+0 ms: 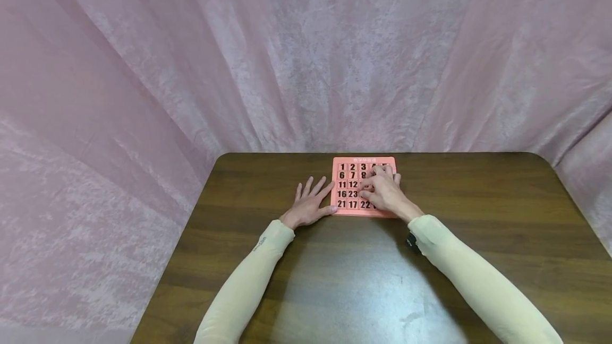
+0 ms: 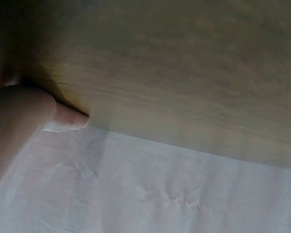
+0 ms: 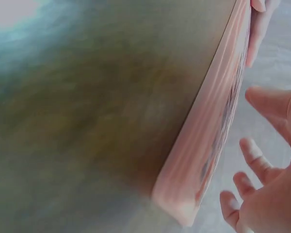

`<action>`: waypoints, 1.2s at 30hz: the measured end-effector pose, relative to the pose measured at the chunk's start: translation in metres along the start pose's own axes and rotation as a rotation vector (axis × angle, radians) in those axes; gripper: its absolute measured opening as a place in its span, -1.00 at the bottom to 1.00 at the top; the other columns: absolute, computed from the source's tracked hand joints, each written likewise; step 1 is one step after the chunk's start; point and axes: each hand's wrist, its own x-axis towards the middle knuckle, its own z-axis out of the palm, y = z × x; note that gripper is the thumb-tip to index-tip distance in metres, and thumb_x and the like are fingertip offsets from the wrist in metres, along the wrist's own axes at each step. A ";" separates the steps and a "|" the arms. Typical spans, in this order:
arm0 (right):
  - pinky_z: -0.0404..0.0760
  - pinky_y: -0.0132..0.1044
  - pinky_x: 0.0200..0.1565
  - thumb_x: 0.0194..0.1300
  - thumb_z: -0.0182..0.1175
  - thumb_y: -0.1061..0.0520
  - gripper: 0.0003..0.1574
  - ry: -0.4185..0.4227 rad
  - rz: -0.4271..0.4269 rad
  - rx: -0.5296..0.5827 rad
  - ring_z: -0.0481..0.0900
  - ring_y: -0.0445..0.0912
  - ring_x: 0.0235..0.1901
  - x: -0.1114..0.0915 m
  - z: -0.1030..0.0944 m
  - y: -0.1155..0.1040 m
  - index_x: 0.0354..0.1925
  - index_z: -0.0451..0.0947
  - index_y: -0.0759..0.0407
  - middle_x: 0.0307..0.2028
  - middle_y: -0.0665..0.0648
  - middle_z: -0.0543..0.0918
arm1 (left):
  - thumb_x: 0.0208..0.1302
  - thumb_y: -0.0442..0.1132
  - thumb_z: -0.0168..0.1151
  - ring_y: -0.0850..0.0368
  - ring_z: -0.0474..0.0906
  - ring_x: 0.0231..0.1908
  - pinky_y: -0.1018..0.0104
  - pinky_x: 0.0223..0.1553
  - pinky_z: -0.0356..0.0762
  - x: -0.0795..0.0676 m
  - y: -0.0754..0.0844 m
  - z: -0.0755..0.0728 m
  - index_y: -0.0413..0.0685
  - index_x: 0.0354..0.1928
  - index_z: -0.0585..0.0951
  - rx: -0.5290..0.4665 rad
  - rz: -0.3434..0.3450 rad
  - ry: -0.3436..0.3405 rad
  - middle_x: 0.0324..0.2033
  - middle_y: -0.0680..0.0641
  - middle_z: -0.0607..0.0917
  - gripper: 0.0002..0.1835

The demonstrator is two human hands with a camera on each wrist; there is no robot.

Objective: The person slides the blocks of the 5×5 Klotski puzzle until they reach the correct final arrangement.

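Note:
A pink number slide puzzle (image 1: 353, 190) lies flat near the table's far edge, with black numbers on its pale tiles. My left hand (image 1: 308, 208) has its fingers spread on the table, and its thumb and index finger touch the puzzle's left edge. Over the right half of the puzzle is my right hand (image 1: 385, 192), its fingers slightly bent above the tiles and covering several of them. In the right wrist view the puzzle's side edge (image 3: 203, 145) shows beside the separated fingers (image 3: 254, 155). Only part of the left hand (image 2: 24, 116) appears in the left wrist view.
The brown wooden table (image 1: 478, 200) has rounded far corners. Behind it and along its left side hang pink velvet curtains (image 1: 334, 68). Pale sleeves cover both forearms, and a small black item (image 1: 412, 240) sits at the right wrist.

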 end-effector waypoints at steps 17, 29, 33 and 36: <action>0.28 0.33 0.27 0.32 0.57 0.01 -0.90 -0.044 0.035 -0.042 0.37 0.27 0.31 0.014 0.014 -0.015 -0.21 0.92 -0.04 0.17 0.22 0.66 | 0.61 0.36 0.07 -0.20 -0.54 0.79 -0.40 0.71 -0.56 0.001 0.003 0.000 0.40 0.80 -0.07 0.013 -0.010 0.000 0.82 0.05 -0.21 -0.09; 0.20 0.40 0.26 0.28 0.55 0.08 -0.95 -0.086 0.108 -0.046 0.31 0.40 0.39 0.007 0.002 -0.004 -0.29 0.85 -0.01 0.27 0.34 0.57 | 0.59 0.39 0.07 -0.23 -0.51 0.79 -0.42 0.71 -0.53 0.002 0.001 0.004 0.43 0.80 -0.06 0.027 -0.011 0.006 0.82 0.04 -0.19 -0.07; 0.24 0.38 0.24 0.26 0.58 0.05 -0.88 -0.087 0.055 -0.061 0.33 0.36 0.35 0.002 0.000 -0.007 -0.22 0.86 -0.01 0.22 0.30 0.59 | 0.59 0.37 0.07 -0.25 -0.52 0.79 -0.43 0.70 -0.54 0.002 0.000 0.003 0.41 0.80 -0.07 0.013 0.001 -0.002 0.82 0.02 -0.21 -0.07; 0.25 0.36 0.26 0.21 0.62 0.00 -0.80 -0.114 0.001 -0.076 0.32 0.33 0.37 -0.003 -0.001 -0.011 -0.19 0.87 -0.04 0.21 0.25 0.62 | 0.60 0.36 0.08 -0.24 -0.54 0.79 -0.43 0.70 -0.56 0.001 0.000 0.000 0.43 0.80 -0.07 0.013 -0.005 -0.007 0.82 0.03 -0.23 -0.08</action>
